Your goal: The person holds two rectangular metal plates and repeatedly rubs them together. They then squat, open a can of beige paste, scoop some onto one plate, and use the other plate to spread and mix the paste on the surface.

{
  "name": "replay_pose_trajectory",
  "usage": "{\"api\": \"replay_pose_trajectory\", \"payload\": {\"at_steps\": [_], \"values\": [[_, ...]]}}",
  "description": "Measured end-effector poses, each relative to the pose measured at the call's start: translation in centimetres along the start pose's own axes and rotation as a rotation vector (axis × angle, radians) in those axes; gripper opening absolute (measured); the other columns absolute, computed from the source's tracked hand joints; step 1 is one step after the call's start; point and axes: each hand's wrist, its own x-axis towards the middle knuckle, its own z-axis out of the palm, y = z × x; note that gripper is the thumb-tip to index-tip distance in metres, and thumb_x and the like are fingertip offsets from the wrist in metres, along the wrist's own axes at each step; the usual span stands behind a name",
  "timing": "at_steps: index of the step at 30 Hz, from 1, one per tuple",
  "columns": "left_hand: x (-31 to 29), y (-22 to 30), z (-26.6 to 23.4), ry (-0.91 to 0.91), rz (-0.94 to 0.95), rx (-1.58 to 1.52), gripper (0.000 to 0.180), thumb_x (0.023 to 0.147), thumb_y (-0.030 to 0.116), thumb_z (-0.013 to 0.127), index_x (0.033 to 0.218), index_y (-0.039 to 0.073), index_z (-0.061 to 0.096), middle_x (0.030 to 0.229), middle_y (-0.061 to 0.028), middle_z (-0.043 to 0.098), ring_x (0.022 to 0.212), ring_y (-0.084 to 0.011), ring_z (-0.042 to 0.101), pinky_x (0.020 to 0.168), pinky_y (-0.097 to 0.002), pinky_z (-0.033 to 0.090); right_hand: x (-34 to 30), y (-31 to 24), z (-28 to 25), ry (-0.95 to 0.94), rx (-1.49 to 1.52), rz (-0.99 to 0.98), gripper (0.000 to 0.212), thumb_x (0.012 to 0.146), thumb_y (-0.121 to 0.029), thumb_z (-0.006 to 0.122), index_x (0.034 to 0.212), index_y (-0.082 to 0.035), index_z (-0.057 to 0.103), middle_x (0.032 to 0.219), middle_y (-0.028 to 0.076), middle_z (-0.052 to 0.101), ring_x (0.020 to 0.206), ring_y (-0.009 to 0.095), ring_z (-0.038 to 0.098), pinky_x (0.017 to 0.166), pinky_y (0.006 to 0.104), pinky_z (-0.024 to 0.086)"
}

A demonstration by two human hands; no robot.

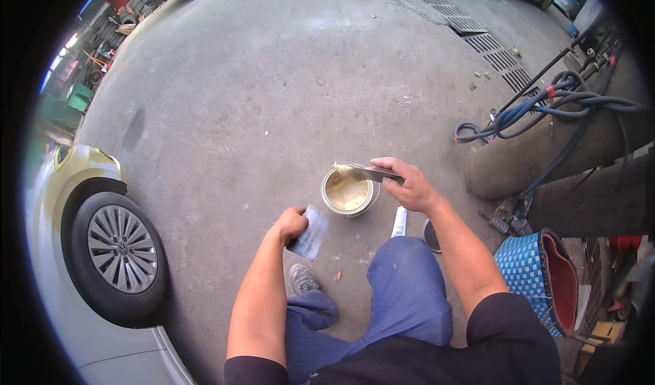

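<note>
A putty knife (374, 174) is gripped in my right hand (404, 183), its blade over the rim of an open tin (348, 211). Cream-coloured putty (346, 193) fills part of the tin, and a lump of it clings to the blade. My left hand (292, 225) is closed round the edge of a flat, greyish-white mixing board (312, 233), held to the left of the tin and lower in the picture. Beside my right knee a white tube (400, 221) is partly hidden, and a round dark lid or can (431, 235) shows beneath my right forearm.
At left stands a car with a wheel (121, 248) and putty-coloured patches on its fender (78, 167). Blue hoses (546, 105) hang over large cylinders (539, 156) on the right. A blue-and-white woven bag (529, 276) stands near my right elbow. Drain grates (501, 61) cross the floor.
</note>
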Motion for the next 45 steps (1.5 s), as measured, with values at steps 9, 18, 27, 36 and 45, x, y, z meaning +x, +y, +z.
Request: {"api": "replay_pose_trajectory", "payload": {"at_steps": [9, 18, 27, 36, 45], "values": [[-5.1, 9.0, -5.3, -0.208, 0.178, -0.343, 0.039, 0.088, 0.004, 0.057, 0.125, -0.006, 0.058, 0.097, -0.0088, 0.068, 0.079, -0.0168, 0.066, 0.074, -0.0324, 0.054, -0.6, -7.5, -3.5, 0.058, 0.041, -0.391, 0.043, 0.083, 0.010, 0.057, 0.125, 0.001, 0.054, 0.120, 0.015, 0.066, 0.108, 0.028, 0.065, 0.093, 0.0364, 0.051], [-15.5, 13.0, -6.3, -0.420, 0.669, -0.636, 0.054, 0.086, 0.002, 0.059, 0.137, -0.002, 0.042, 0.117, -0.0104, 0.063, 0.106, -0.0156, 0.059, 0.093, -0.0304, 0.046, -1.7, -11.6, -3.3, 0.262, 0.271, -0.690, 0.047, 0.084, 0.014, 0.052, 0.128, -0.003, 0.054, 0.117, 0.020, 0.066, 0.109, 0.032, 0.064, 0.089, 0.0399, 0.055], [-17.9, 13.5, -5.0, -0.341, 0.677, -0.693, 0.046, 0.088, 0.004, 0.062, 0.131, 0.000, 0.046, 0.106, -0.0097, 0.068, 0.093, -0.0130, 0.063, 0.085, -0.0278, 0.049, -1.2, -11.6, -1.8, 0.274, 0.416, -0.781, 0.044, 0.101, -0.037, 0.047, 0.135, -0.009, 0.051, 0.115, 0.019, 0.066, 0.107, 0.034, 0.059, 0.078, 0.0469, 0.060], [-19.0, 12.4, -5.6, -0.476, 0.756, -0.696, 0.044, 0.090, 0.002, 0.057, 0.131, -0.006, 0.045, 0.111, -0.0125, 0.065, 0.098, -0.0131, 0.062, 0.087, -0.0275, 0.048, -1.3, -11.8, -0.6, 0.202, 0.533, -0.790, 0.056, 0.099, -0.048, 0.038, 0.129, -0.005, 0.058, 0.110, 0.019, 0.068, 0.104, 0.034, 0.059, 0.089, 0.0486, 0.053], [-19.7, 11.6, -6.4, -0.465, 0.840, -0.716, 0.047, 0.092, 0.002, 0.057, 0.136, -0.007, 0.043, 0.116, -0.0146, 0.064, 0.107, -0.0166, 0.061, 0.092, -0.0295, 0.047, -1.6, -12.7, -0.6, -0.026, 0.534, -0.827, 0.051, 0.088, -0.035, 0.054, 0.124, 0.001, 0.061, 0.122, 0.025, 0.061, 0.118, 0.039, 0.054, 0.100, 0.0519, 0.044]]}}
